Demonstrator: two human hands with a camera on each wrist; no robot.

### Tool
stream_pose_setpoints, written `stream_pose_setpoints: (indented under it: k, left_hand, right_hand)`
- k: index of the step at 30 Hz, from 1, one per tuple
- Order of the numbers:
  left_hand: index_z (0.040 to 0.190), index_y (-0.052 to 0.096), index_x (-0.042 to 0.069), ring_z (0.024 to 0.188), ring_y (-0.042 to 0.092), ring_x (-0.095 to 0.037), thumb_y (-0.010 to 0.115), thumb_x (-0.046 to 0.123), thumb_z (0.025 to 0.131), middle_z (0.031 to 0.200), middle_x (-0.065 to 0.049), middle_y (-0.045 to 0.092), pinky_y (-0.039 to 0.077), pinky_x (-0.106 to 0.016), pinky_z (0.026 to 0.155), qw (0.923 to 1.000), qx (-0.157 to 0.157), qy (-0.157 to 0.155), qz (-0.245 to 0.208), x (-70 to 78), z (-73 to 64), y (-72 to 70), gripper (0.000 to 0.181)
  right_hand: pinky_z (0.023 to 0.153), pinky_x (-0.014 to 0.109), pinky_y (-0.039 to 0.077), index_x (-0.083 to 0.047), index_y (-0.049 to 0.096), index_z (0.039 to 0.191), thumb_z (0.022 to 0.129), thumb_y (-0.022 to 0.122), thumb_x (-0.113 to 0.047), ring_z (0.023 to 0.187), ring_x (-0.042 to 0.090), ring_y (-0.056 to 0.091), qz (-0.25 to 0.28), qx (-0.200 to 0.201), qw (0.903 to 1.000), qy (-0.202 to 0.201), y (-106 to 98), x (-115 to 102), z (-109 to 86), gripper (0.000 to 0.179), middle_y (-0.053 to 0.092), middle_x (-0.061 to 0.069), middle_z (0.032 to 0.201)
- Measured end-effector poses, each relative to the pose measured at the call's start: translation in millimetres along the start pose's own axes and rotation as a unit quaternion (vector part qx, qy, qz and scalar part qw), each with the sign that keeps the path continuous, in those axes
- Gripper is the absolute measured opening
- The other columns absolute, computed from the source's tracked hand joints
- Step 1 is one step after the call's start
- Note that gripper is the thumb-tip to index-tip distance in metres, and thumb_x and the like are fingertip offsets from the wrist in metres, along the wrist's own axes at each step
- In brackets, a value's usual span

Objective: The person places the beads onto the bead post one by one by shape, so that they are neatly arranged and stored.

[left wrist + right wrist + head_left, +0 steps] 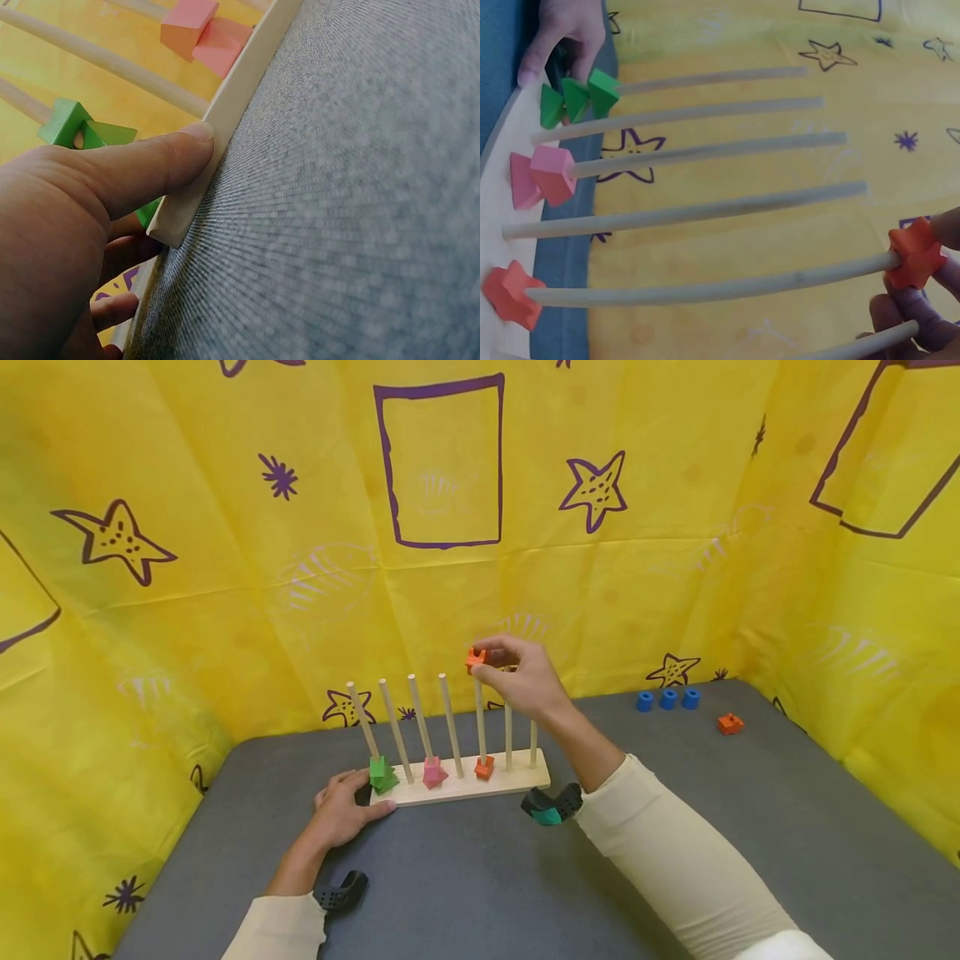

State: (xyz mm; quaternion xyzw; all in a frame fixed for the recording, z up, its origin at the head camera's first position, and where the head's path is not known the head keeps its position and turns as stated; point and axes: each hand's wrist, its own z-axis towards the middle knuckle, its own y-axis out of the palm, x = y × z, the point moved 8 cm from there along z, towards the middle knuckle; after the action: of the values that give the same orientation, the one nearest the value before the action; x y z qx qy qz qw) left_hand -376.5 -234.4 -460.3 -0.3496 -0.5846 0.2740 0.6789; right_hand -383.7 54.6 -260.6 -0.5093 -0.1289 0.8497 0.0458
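Near the far edge of the table (435, 893), the left hand (345, 808) grips the left end of the wooden rack (465, 787), while the right hand (527, 678) pinches an orange star (476, 661) at the tip of the fifth peg (481, 718) from the left. Three blue rings (668, 700) sit by the far right corner.

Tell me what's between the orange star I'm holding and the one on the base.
Just a bare length of peg, between the held star in your right hand and the lower star; the right wrist view shows it.
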Motion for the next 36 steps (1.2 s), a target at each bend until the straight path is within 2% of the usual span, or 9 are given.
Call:
stream_pose_setpoints:
  k: [4, 9, 15, 19, 26, 31, 36]
  left_hand:
    - [0.138, 0.05, -0.001, 0.132, 0.023, -0.044, 0.076, 0.04, 0.083, 0.138, -0.025, 0.046, 0.007, -0.063, 0.1, 1.0, -0.002, -0.008, 0.001, -0.3, -0.1, 0.5, 0.073]
    - [0.137, 0.05, -0.001, 0.132, 0.023, -0.045, 0.076, 0.04, 0.083, 0.137, -0.026, 0.046, 0.006, -0.063, 0.1, 1.0, -0.003, -0.009, 0.002, 0.1, 0.0, 0.3, 0.073]
    - [0.138, 0.05, -0.001, 0.132, 0.023, -0.045, 0.075, 0.041, 0.083, 0.137, -0.026, 0.046, 0.006, -0.063, 0.1, 0.9999, -0.004, -0.012, -0.001, 0.4, -0.5, 0.4, 0.074]
    - [0.138, 0.05, 0.0, 0.132, 0.022, -0.045, 0.076, 0.04, 0.083, 0.138, -0.025, 0.046, 0.006, -0.063, 0.101, 0.9999, -0.004, -0.011, -0.003, 0.8, -0.8, 0.1, 0.073]
    - [0.138, 0.05, 0.0, 0.132, 0.022, -0.045, 0.076, 0.039, 0.083, 0.138, -0.026, 0.045, 0.006, -0.063, 0.1, 0.9999, -0.002, -0.012, -0.005, 0.5, -0.7, -0.3, 0.073]
    - [0.138, 0.05, 0.001, 0.132, 0.021, -0.046, 0.076, 0.039, 0.082, 0.138, -0.026, 0.045, 0.006, -0.063, 0.1, 0.9998, -0.005, -0.017, -0.007, -0.7, -1.2, 0.2, 0.072]
    - [0.138, 0.05, 0.001, 0.132, 0.021, -0.046, 0.076, 0.04, 0.082, 0.138, -0.026, 0.045, 0.005, -0.063, 0.101, 0.9998, -0.005, -0.019, -0.009, -0.8, -1.8, -0.2, 0.073]
  right_hand:
    - [0.062, 0.032, 0.043, -0.005, 0.068, 0.115, 0.088, 0.069, -0.009, 0.085, 0.025, 0.055, 0.01, 0.002, 0.9999, 0.012, 3, 10, -2.3, 0.027, 0.064, 0.01, 0.094]
    - [0.061, 0.031, 0.042, -0.008, 0.063, 0.125, 0.087, 0.07, -0.011, 0.084, 0.025, 0.053, 0.026, 0.012, 0.9992, 0.027, 5, 23, -7.8, 0.039, 0.063, 0.008, 0.099]
    - [0.073, 0.033, 0.05, -0.011, 0.053, 0.137, 0.086, 0.071, -0.008, 0.094, 0.025, 0.059, 0.08, 0.015, 0.9956, 0.047, 9, 38, -15.6, 0.054, 0.062, 0.011, 0.106]
    - [0.084, 0.037, 0.05, -0.011, 0.05, 0.139, 0.085, 0.073, -0.006, 0.097, 0.026, 0.06, 0.103, 0.015, 0.9927, 0.061, 12, 50, -20.5, 0.059, 0.063, 0.013, 0.106]
    - [0.083, 0.035, 0.049, -0.008, 0.059, 0.129, 0.083, 0.076, -0.006, 0.094, 0.026, 0.058, 0.126, 0.016, 0.9857, 0.11, 21, 77, -29.0, 0.049, 0.062, 0.013, 0.104]
    - [0.082, 0.034, 0.05, -0.001, 0.062, 0.121, 0.082, 0.077, -0.003, 0.092, 0.026, 0.059, 0.144, 0.023, 0.9822, 0.118, 27, 87, -34.5, 0.042, 0.063, 0.013, 0.102]
    - [0.08, 0.033, 0.051, 0.0, 0.064, 0.117, 0.081, 0.077, -0.002, 0.09, 0.026, 0.061, 0.142, 0.034, 0.9812, 0.126, 30, 96, -40.3, 0.038, 0.065, 0.011, 0.099]
